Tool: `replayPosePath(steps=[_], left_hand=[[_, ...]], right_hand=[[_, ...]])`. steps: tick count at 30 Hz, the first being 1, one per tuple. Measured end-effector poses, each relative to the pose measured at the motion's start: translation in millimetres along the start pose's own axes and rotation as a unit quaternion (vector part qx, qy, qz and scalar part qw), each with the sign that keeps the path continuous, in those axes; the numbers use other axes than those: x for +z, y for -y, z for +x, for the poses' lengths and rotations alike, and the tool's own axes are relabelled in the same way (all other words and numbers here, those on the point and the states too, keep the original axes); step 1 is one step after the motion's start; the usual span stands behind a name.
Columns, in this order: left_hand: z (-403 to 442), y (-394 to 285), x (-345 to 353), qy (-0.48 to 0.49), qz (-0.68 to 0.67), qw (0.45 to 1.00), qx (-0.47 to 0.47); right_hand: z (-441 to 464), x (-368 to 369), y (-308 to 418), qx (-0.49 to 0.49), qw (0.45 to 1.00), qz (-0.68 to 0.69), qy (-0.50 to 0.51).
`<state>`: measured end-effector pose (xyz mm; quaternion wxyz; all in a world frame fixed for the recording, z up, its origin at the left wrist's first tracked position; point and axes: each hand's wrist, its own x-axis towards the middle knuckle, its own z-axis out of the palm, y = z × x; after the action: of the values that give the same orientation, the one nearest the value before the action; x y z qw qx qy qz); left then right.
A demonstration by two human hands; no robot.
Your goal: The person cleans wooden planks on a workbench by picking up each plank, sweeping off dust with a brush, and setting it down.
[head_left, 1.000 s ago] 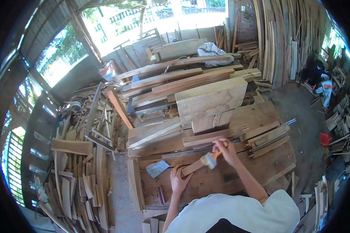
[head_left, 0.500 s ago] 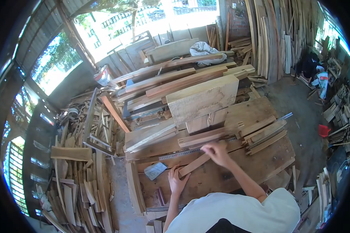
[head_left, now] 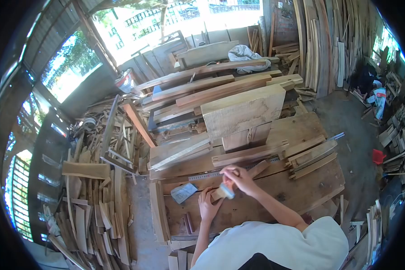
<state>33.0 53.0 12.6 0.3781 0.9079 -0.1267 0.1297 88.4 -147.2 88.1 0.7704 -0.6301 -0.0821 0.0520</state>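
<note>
At the near end of a short wooden strip [head_left: 259,169], my left hand [head_left: 208,207] is closed around the wood, holding it against the workbench [head_left: 279,198]. The strip slants away to the right, partly behind my right hand [head_left: 240,180]. That hand grips what looks like a flat brush [head_left: 227,191], with an orange handle and a pale, blurred wide end over the strip near my left fingers. Left of the hands lies a pale blue-grey sheet [head_left: 183,192]. A marked ruler [head_left: 201,177] lies just beyond the strip. Two dark reddish sticks [head_left: 188,223] lie by my left forearm.
A jointed wooden rail [head_left: 249,153] lies beyond the strip, before an upright thick board [head_left: 243,111]. More cut pieces [head_left: 312,157] lie on the bench's right. Scrap wood [head_left: 94,216] is heaped at left; tall planks [head_left: 319,49] lean at the back right.
My right hand has moved left and slightly toward me along the strip, bringing the brush near my left hand. The left hand keeps its hold. The whole view has shifted slightly.
</note>
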Motion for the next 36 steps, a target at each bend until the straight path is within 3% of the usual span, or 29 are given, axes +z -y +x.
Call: replayPosePath(steps=[5,10,14,16,19,23,25,28,30,33,34,36], left_hand=[[1.0,-2.3,-1.0,-0.01,0.006,1.0,0.012],[1.3,-3.7,-1.9,0.001,0.001,1.0,0.0],[1.1,-2.9,-1.1,0.001,0.002,1.0,0.002],[1.1,-2.6,-0.4,-0.001,0.003,1.0,0.003],[0.4,-1.9,0.3,-0.003,0.011,1.0,0.007],[-1.8,7.2,3.5,0.007,0.02,1.0,0.017],[-4.4,16.6,10.3,0.004,0.008,1.0,0.008],[-8.8,20.0,12.7,-0.002,-0.009,1.0,-0.008],[-4.8,15.3,12.0,-0.011,0.011,1.0,0.001],[-2.4,6.1,3.5,0.003,0.003,1.0,0.006],[-1.2,3.7,4.2,-0.006,0.012,1.0,0.013],[-0.7,1.5,2.9,-0.008,0.01,1.0,0.013]], right_hand=[[-8.9,-73.7,16.6,-0.026,0.989,-0.008,-0.145],[-18.9,-114.1,33.6,-0.094,0.957,-0.153,-0.228],[-28.8,-86.8,52.6,-0.131,0.926,-0.308,-0.177],[-26.5,-71.0,39.2,-0.208,0.893,-0.384,-0.105],[-27.6,-31.8,17.4,-0.191,0.927,-0.32,0.041],[-33.1,25.3,13.3,-0.194,0.928,-0.24,0.21],[-31.5,40.6,18.8,-0.222,0.935,-0.176,0.212],[-25.9,41.0,20.4,-0.072,0.978,-0.044,0.189],[-21.8,35.7,22.0,-0.031,0.99,0.043,0.13],[-16.2,5.8,5.2,-0.036,0.997,0.019,0.058],[-15.6,-7.2,0.2,-0.067,0.997,-0.044,0.016],[-13.8,-39.1,4.1,-0.064,0.997,-0.024,-0.039]])
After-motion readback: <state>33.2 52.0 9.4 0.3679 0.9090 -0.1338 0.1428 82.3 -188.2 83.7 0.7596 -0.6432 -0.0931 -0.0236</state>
